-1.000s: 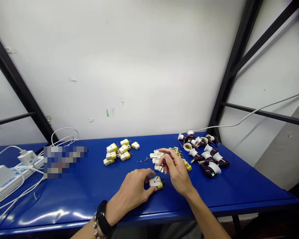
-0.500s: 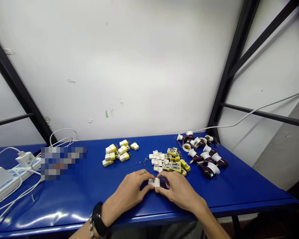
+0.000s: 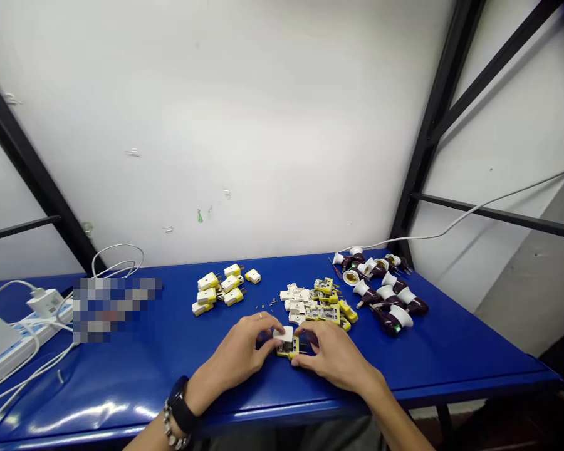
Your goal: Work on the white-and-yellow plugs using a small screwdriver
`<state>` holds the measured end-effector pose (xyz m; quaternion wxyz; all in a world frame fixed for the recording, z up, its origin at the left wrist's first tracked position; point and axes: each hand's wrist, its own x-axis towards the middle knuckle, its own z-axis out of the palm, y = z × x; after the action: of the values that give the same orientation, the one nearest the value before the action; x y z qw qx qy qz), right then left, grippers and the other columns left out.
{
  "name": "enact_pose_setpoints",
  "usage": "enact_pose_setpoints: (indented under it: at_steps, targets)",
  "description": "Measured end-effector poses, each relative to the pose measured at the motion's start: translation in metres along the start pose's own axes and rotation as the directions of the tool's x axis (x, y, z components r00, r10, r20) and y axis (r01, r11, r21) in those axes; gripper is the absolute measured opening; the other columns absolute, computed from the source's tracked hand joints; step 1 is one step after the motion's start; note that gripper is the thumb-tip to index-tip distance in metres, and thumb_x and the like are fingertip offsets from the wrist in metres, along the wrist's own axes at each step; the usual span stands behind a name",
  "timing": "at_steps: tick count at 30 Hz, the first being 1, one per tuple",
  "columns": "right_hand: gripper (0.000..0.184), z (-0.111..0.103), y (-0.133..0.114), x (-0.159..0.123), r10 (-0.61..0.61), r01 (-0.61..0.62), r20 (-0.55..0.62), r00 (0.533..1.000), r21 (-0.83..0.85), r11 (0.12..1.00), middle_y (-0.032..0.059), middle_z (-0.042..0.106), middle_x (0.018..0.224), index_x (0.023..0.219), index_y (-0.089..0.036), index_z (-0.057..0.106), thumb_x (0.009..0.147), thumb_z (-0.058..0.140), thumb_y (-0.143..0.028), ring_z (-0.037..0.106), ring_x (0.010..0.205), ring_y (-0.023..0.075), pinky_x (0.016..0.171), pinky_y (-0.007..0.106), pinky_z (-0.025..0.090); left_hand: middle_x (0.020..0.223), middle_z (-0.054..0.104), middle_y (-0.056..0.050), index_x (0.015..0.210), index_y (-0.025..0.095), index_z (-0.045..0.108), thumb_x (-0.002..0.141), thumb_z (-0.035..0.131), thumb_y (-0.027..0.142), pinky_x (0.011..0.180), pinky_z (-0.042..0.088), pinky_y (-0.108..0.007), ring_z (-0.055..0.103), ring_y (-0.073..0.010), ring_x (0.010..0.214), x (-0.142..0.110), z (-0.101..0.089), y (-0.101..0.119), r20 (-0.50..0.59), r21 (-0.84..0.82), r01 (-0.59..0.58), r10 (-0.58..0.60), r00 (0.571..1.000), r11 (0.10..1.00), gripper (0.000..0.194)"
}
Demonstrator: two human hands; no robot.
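Observation:
My left hand [image 3: 245,346], with a ring, pinches a white plug cover [image 3: 282,334] that is tilted up. Under it sits the yellow plug base [image 3: 288,353], its inside exposed and its prongs pointing right. My right hand [image 3: 334,356] grips that base by its prong end between thumb and fingers. Just beyond the hands lies a pile of loose white covers [image 3: 295,303] beside opened yellow plug halves [image 3: 328,311]. Small screws [image 3: 272,303] are scattered left of the pile.
Closed white-and-yellow plugs [image 3: 208,295] are grouped at the back left. Brown-and-white lamp holders [image 3: 389,294] and a thin screwdriver [image 3: 334,268] lie at the right. A power strip [image 3: 9,358] with cables stands on the far left of the blue table [image 3: 136,369].
The white cover, which sat on the plug, is now lifted and tilted off by my left hand. The base's inside has come into view. My right hand has barely moved.

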<state>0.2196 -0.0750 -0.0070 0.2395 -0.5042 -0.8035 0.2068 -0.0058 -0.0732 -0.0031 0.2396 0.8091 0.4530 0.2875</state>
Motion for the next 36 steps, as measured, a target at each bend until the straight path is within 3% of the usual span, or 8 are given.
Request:
enact_pose_setpoints:
  at_steps: [3,6,9,13,19,23,28,36]
  targets:
    - [0.035,0.000,-0.001,0.002,0.026,-0.026,0.007,1.000,0.015,1.000,0.0018,0.069,0.077,0.098,-0.023,0.075,0.068,0.086,-0.039,0.062,0.072,0.0216,0.063,0.028,0.040,0.102,0.074,-0.007,0.107,0.021,0.071,0.098,0.050,0.037,0.074,0.050,-0.029,0.066,-0.0200,0.087,0.008,-0.007,-0.008,-0.089,-0.016,0.047,-0.049,0.995,0.999,0.028]
    - [0.034,-0.002,-0.003,0.002,0.036,-0.037,0.026,0.999,0.032,0.999,0.0016,0.068,0.076,0.098,-0.023,0.075,0.069,0.086,-0.038,0.062,0.072,0.0216,0.063,0.028,0.040,0.082,0.073,-0.006,0.096,0.017,0.071,0.100,0.043,0.041,0.068,0.047,-0.029,0.064,-0.0200,0.075,0.020,-0.013,-0.020,-0.102,0.017,0.136,-0.133,0.986,0.991,0.038]
    - [0.034,-0.004,-0.005,0.001,0.032,-0.033,0.030,0.999,0.040,0.999,0.0009,0.067,0.074,0.098,-0.023,0.076,0.069,0.086,-0.038,0.062,0.072,0.0213,0.063,0.028,0.040,0.065,0.066,-0.003,0.079,0.016,0.069,0.101,0.039,0.040,0.061,0.040,-0.028,0.059,-0.0186,0.062,0.032,-0.013,-0.031,-0.081,0.116,0.179,-0.170,0.982,0.977,0.044]
    - [0.034,-0.005,-0.005,0.001,0.036,-0.037,0.021,0.999,0.043,0.998,0.0007,0.067,0.074,0.097,-0.023,0.075,0.068,0.086,-0.038,0.061,0.070,0.0205,0.062,0.028,0.039,0.068,0.067,-0.005,0.074,0.016,0.067,0.101,0.038,0.034,0.061,0.036,-0.028,0.060,-0.0192,0.064,0.037,-0.010,-0.034,-0.107,0.298,0.205,-0.180,0.978,0.932,0.044]
    - [0.033,-0.004,-0.005,0.001,0.036,-0.037,0.026,0.999,0.035,0.999,0.0004,0.066,0.073,0.096,-0.023,0.074,0.069,0.086,-0.038,0.060,0.070,0.0203,0.062,0.028,0.039,0.102,0.072,-0.011,0.106,0.020,0.073,0.102,0.041,0.031,0.073,0.045,-0.030,0.068,-0.0246,0.091,0.026,-0.008,-0.028,-0.144,0.520,0.197,-0.143,0.979,0.831,0.034]
    - [0.037,-0.006,-0.005,0.002,0.061,-0.063,0.056,0.997,0.039,0.997,0.0012,0.068,0.078,0.100,-0.023,0.075,0.069,0.085,-0.042,0.062,0.074,0.0208,0.066,0.028,0.040,0.116,0.070,-0.010,0.120,0.025,0.068,0.093,0.061,0.039,0.083,0.050,-0.034,0.066,-0.0276,0.106,0.017,-0.011,-0.029,-0.144,0.543,0.166,-0.103,0.984,0.823,0.031]
    - [0.039,-0.007,-0.005,0.002,0.081,-0.084,0.072,0.994,0.040,0.996,0.0012,0.068,0.079,0.100,-0.023,0.075,0.068,0.086,-0.043,0.062,0.076,0.0213,0.067,0.028,0.040,0.106,0.071,-0.006,0.104,0.025,0.070,0.097,0.057,0.028,0.084,0.051,-0.034,0.066,-0.0244,0.100,0.016,-0.010,-0.039,-0.064,0.529,0.070,-0.043,0.997,0.846,0.016]
    - [0.038,-0.001,-0.005,0.001,0.076,-0.076,0.011,0.997,0.049,0.996,0.0014,0.069,0.080,0.096,-0.022,0.075,0.063,0.087,-0.038,0.061,0.075,0.0210,0.066,0.028,0.041,0.104,0.067,-0.005,0.097,0.022,0.065,0.098,0.054,0.022,0.081,0.051,-0.034,0.064,-0.0224,0.093,0.018,-0.015,-0.040,-0.172,0.519,-0.020,0.128,0.977,0.855,0.011]
